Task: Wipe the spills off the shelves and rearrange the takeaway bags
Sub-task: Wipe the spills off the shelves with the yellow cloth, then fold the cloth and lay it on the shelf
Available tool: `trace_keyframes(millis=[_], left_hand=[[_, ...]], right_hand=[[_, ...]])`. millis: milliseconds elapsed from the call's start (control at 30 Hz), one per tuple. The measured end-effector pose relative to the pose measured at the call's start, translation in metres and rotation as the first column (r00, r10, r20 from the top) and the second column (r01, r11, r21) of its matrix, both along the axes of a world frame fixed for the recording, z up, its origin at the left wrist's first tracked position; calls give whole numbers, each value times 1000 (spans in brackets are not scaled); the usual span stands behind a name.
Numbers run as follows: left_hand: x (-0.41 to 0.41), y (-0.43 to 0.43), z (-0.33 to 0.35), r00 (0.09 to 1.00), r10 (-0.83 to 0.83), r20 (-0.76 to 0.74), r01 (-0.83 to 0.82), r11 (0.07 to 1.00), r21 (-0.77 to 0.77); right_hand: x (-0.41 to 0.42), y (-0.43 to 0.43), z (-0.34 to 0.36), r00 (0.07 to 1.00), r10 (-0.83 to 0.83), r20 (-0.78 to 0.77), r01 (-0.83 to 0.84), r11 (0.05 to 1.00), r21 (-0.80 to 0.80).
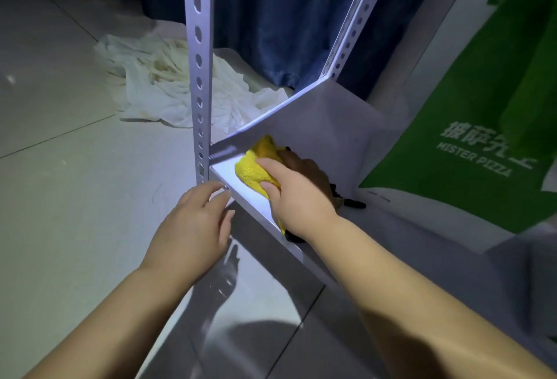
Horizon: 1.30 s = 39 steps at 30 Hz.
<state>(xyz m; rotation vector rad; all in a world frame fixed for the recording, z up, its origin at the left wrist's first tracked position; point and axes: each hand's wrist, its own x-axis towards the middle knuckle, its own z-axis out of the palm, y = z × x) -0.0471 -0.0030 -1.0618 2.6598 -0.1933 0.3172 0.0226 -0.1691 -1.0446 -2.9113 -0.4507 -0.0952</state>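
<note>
A yellow cloth point(251, 164) lies bunched on the near left corner of the grey metal shelf point(316, 125). My right hand point(298, 195) presses down on the cloth, thumb and fingers curled over its edge. My left hand point(193, 225) rests on the shelf's front corner beside the perforated upright post point(197, 71), fingers loosely bent against the rim. A green and white takeaway bag point(470, 149) printed MISTER PIZZA lies flat on the shelf to the right. A dark item point(355, 204) shows partly under my right hand; what it is cannot be told.
A crumpled white sheet point(156, 83) lies on the tiled floor point(60, 167) behind the post. A dark blue curtain point(280, 17) hangs at the back. A second perforated post point(352, 32) rises at the shelf's far corner.
</note>
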Motion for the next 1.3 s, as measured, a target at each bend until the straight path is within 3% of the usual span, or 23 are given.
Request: trace_keyframes(millis=[133, 333, 400, 500, 633, 833, 1000, 1133, 1300], left_hand=[[-32, 0, 10, 990, 13, -142, -6, 999, 53], [-106, -17, 72, 919, 61, -389, -55, 998, 28], [-130, -25, 100, 897, 45, -440, -58, 998, -15], [-162, -39, 150, 876, 10, -482, -96, 983, -154], [-202, -53, 236, 862, -15, -507, -190, 918, -349], [-249, -60, 370, 871, -101, -482, -188, 837, -514], [-293, -70, 469, 903, -72, -423, -177, 836, -519], [-323, -86, 532, 913, -140, -384, -78, 863, -500], [-337, -82, 599, 921, -226, -316, 22, 843, -537]], right_hand=[[-45, -23, 12, 988, 42, -150, -20, 989, 147], [-112, -63, 58, 897, -69, -437, 92, 995, 33], [-138, -71, 82, 838, -83, -539, 104, 995, 7], [-179, -78, 129, 783, -76, -618, 185, 976, 115], [-238, -76, 217, 802, 93, -591, 135, 934, 330], [-306, -75, 347, 860, 251, -445, 21, 852, 522], [-349, -95, 445, 846, 280, -454, 89, 764, 639], [-375, -112, 500, 848, 191, -495, 181, 773, 608], [-394, -119, 560, 868, 188, -461, 90, 852, 516]])
